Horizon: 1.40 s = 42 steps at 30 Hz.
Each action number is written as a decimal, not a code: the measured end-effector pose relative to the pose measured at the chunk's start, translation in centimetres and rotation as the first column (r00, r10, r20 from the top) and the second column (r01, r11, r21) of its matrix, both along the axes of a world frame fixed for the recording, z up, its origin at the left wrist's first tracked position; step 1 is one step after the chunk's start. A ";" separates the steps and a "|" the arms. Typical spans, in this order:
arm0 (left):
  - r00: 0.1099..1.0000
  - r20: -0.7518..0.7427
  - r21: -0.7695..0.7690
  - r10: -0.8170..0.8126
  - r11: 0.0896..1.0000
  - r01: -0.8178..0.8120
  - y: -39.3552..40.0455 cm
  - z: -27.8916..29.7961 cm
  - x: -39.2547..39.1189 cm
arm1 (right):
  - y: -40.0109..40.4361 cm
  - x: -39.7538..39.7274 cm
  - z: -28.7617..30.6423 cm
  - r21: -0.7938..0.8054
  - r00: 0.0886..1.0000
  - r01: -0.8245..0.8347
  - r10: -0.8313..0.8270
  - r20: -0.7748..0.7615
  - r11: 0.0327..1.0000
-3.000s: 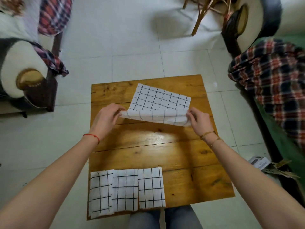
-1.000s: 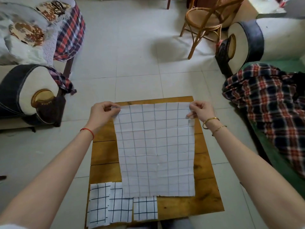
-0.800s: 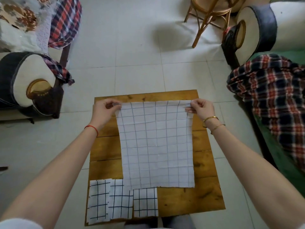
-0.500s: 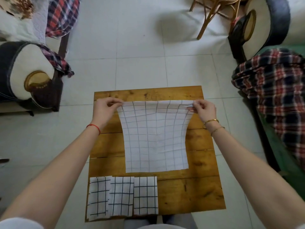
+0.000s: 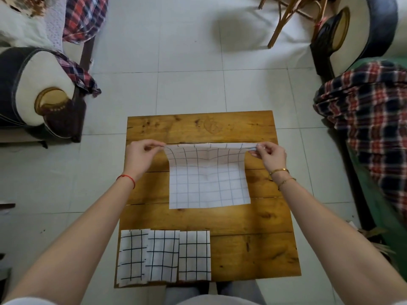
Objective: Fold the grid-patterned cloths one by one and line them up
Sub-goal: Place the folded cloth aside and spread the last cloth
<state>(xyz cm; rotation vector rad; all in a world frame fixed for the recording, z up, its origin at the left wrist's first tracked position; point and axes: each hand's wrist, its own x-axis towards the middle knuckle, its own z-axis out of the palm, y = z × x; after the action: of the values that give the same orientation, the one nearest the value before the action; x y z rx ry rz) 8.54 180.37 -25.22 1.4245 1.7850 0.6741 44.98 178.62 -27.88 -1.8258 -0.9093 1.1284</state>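
A white cloth with a thin dark grid (image 5: 209,183) hangs spread over the middle of the wooden table (image 5: 253,245). My left hand (image 5: 141,159) pinches its top left corner and my right hand (image 5: 272,156) pinches its top right corner, both raised a little above the tabletop. The cloth's lower edge rests on the wood. Three folded grid cloths lie side by side along the table's near left edge: one at the left (image 5: 132,257), one in the middle (image 5: 163,256) and one at the right (image 5: 195,255), their edges touching or slightly overlapping.
A sofa arm (image 5: 33,91) with plaid fabric stands on the left. A red and navy plaid blanket (image 5: 372,128) lies on a green seat on the right. A rattan chair (image 5: 290,14) stands on the tiled floor beyond the table.
The cloth went from half folded on the table to held up fully open. Since then my hands have lowered its top edge, so it looks shorter and its bottom edge has drawn away from the folded row.
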 end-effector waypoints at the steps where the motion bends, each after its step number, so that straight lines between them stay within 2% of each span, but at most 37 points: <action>1: 1.000 0.002 -0.022 -0.010 1.000 0.010 -0.5 -0.4 -0.2 | -0.5 0.1 -0.3 -0.018 1.000 -0.019 0.019 0.010 1.000; 4: 0.997 0.027 -0.092 -0.066 0.993 0.068 -2.5 -1.8 -0.6 | -1.8 0.6 -1.7 -0.099 0.998 -0.050 0.053 0.032 0.994; 8: 0.991 0.038 -0.220 -0.129 0.966 0.134 -5.5 -4.2 -0.9 | -3.9 0.4 -3.0 -0.180 0.999 -0.052 0.049 -0.021 0.982; 11: 0.993 0.033 -0.301 -0.110 0.947 0.115 -7.7 -6.3 -0.4 | -5.4 0.0 -4.3 -0.224 0.999 -0.021 0.015 -0.029 0.974; 16: 0.992 -0.029 -0.367 -0.124 0.924 0.105 -10.9 -9.8 0.4 | -8.2 -0.4 -7.7 -0.303 0.995 -0.011 0.041 0.090 0.953; 21: 0.993 0.000 -0.429 -0.115 0.897 0.104 -12.6 -12.6 0.7 | -9.9 -0.5 -10.7 -0.354 0.995 -0.023 0.055 0.081 0.935; 24: 0.999 0.018 -0.479 -0.049 0.876 0.052 -12.8 -13.4 1.1 | -10.5 -0.7 -11.6 -0.366 0.995 -0.034 0.065 0.071 0.930; 28: 0.968 0.124 -0.390 0.217 0.908 -0.153 -10.9 -12.7 1.7 | -10.6 -1.0 -11.9 -0.377 0.988 -0.065 0.112 0.106 0.924; 30: 0.954 0.186 -0.358 0.236 0.920 -0.158 -9.2 -11.9 2.0 | -10.3 -1.1 -11.8 -0.379 0.988 -0.069 0.117 0.105 0.923; 34: 0.906 0.304 -0.400 0.294 0.903 -0.159 -6.7 -10.4 3.9 | -9.6 -1.3 -11.2 -0.392 0.978 -0.072 0.143 0.154 0.917; 38: 0.918 0.362 -0.395 0.161 0.919 -0.006 -6.5 -10.1 5.1 | -9.2 -1.1 -11.1 -0.387 0.982 -0.062 0.126 0.142 0.920; 42: 0.954 0.298 -0.418 0.020 0.901 0.112 -7.3 -10.2 5.5 | -9.0 -1.0 -10.5 -0.375 0.993 0.002 0.044 0.113 0.927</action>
<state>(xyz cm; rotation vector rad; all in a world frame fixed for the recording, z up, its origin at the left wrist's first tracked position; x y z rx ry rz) 14.01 173.08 -35.45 1.0027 1.5363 0.4043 44.00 169.64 -38.34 -2.2181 -0.8220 1.2854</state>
